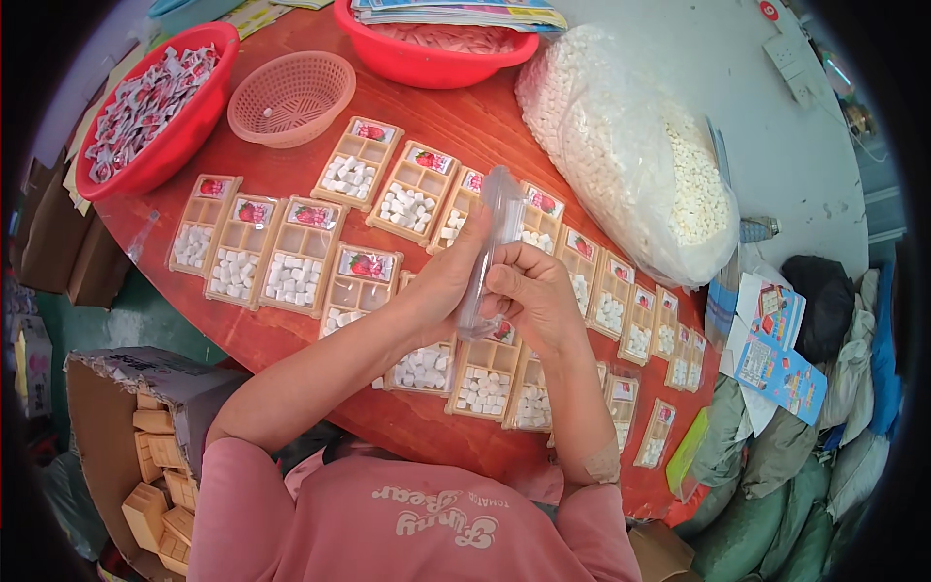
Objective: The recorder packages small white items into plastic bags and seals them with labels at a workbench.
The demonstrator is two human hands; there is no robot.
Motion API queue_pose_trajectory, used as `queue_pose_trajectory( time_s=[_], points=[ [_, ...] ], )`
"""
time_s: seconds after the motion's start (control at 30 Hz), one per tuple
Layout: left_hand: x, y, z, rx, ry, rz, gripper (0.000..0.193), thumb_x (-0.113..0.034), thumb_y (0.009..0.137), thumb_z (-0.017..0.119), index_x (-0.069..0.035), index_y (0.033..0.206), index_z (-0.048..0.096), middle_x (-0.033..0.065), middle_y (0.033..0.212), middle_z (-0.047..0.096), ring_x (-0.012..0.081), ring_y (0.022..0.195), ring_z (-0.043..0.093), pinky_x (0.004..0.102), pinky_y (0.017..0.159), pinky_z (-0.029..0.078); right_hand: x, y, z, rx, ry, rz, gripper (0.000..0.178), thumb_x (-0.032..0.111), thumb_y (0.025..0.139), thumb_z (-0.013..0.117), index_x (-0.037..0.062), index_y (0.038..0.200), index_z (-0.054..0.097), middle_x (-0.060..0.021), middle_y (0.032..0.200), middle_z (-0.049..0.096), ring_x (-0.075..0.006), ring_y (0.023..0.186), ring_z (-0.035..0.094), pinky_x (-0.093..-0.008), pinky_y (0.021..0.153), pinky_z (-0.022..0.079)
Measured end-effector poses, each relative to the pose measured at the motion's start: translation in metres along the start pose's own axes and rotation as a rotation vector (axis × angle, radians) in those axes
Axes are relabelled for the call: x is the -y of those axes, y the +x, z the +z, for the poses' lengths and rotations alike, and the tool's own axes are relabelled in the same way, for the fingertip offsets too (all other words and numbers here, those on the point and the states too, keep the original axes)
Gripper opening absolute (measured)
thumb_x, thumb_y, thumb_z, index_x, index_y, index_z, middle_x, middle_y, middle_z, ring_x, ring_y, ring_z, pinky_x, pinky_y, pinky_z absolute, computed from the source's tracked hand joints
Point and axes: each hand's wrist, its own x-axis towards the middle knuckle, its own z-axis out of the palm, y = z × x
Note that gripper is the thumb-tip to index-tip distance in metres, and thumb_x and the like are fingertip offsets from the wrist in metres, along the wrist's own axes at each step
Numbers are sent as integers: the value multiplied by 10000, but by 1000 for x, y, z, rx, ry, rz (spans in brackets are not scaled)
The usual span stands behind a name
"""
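Above the middle of the table I hold a stack of thin clear plastic covers (501, 202) on edge. My left hand (456, 267) is closed on the stack's left side. My right hand (529, 289) pinches it from the right with bent fingers. Below and around my hands lie rows of tan compartment trays (316, 215), each with small white marshmallow-like pieces (294, 279) in one section and a strawberry-printed packet (368, 264) in another. Some trays are partly hidden by my forearms.
A red basin of small sachets (155, 112), a pink woven basket (291, 97) and another red basin (436, 66) stand along the far side. A big clear bag of white pieces (621, 145) sits back right. A cardboard box of tan trays (145, 378) stands lower left.
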Motion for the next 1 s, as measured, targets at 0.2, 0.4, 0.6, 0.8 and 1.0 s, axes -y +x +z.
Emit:
queue_pose_trajectory(
  time_s=[0.2, 0.4, 0.6, 0.8, 1.0],
  points=[
    [0, 0, -26, 65, 69, 76, 629, -643, 881, 331, -59, 988, 538, 42, 815, 545, 87, 697, 524, 230, 582, 443, -4, 10, 24, -53, -82, -59, 134, 125, 842, 629, 16, 913, 600, -33, 727, 611, -92, 567, 580, -193, 510, 465],
    [-47, 2, -45, -319, 521, 270, 701, -563, 875, 438, 13, 1274, 414, 124, 1053, 537, 184, 944, 526, 326, 779, 450, 17, 27, 9, -236, -96, -207, 102, 126, 886, 533, 50, 829, 569, -12, 705, 571, -59, 565, 505, -176, 442, 367],
    [-64, -4, -47, -257, 314, 159, 701, -632, 828, 452, -64, 1237, 481, 75, 1092, 565, 157, 971, 549, 335, 749, 460, -6, 64, -33, -289, -65, -68, 122, 134, 898, 521, 38, 835, 562, -35, 706, 581, -81, 576, 544, -182, 466, 432],
    [-58, 14, -56, -161, 438, 86, 669, -616, 832, 477, -49, 1187, 497, 61, 967, 565, 124, 827, 566, 283, 671, 491, -7, 71, -41, -333, -84, 7, 109, 134, 894, 550, 27, 890, 570, -40, 741, 581, -105, 605, 563, -189, 466, 433],
    [-65, 10, -61, -197, 340, 182, 693, -606, 837, 479, -29, 1222, 458, 82, 989, 557, 119, 822, 553, 274, 670, 499, -4, 74, -36, -193, 219, -19, 126, 114, 899, 521, 2, 856, 560, -60, 721, 575, -106, 568, 553, -176, 447, 429]
  ],
)
